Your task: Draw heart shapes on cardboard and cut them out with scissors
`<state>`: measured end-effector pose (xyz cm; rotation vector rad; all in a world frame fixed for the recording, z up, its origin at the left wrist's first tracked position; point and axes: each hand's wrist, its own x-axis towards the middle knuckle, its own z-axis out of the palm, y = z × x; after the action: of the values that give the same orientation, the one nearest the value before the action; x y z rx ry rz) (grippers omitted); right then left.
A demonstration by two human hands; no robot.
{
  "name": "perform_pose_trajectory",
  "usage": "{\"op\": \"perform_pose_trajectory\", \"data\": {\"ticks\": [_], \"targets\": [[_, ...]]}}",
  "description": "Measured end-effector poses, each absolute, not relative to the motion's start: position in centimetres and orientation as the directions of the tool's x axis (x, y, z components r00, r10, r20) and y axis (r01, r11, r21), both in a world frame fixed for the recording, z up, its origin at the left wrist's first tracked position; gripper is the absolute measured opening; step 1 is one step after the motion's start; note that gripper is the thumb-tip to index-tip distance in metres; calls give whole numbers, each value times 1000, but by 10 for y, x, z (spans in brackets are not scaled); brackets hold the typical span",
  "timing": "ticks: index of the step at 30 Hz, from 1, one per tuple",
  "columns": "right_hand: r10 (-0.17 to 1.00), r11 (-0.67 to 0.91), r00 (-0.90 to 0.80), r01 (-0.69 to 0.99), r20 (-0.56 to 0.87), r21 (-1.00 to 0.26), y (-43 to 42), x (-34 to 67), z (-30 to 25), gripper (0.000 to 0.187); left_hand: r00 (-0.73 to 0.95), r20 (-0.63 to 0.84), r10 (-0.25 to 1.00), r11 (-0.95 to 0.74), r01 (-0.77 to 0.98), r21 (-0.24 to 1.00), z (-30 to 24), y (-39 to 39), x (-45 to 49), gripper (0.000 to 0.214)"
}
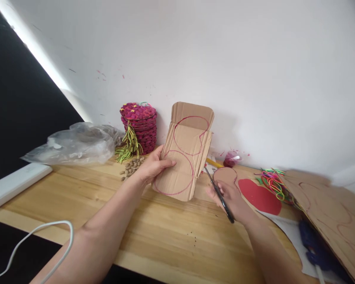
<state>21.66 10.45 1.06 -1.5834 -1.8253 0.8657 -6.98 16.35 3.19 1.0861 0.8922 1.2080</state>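
Left fingers [168, 163] pinched creased cardboard [180, 144]; right fingers [214, 194] held scissors [224, 204] just beside it. Blades [208, 173] could have strayed off pink outline [193, 173] if crease [191, 127] buckled.

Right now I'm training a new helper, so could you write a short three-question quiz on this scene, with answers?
1. Which hand holds the scissors?
(a) left
(b) right

2. True or false: the cardboard in the left hand has outlines drawn on it.

3. What colour is the tassel hanging at the side of the basket?

Key: 1. b, the right hand. 2. True. 3. Yellow-green.
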Motion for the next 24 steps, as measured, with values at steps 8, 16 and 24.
{"op": "perform_pose_trajectory", "data": {"ticks": [8,16,24], "targets": [[954,161,-295,672,-61,-722,94,209,18,50,253,3,967,36,-149,988,35,159,-76,75],[934,124,-330,656,-136,-745,94,211,12,48,272,-1,962,22,-74,997,40,157,-81,63],[938,135,-324,662,-120,-737,94,210,13,54,311,29,950,-17,-41,999,41,158,-83,60]]}}
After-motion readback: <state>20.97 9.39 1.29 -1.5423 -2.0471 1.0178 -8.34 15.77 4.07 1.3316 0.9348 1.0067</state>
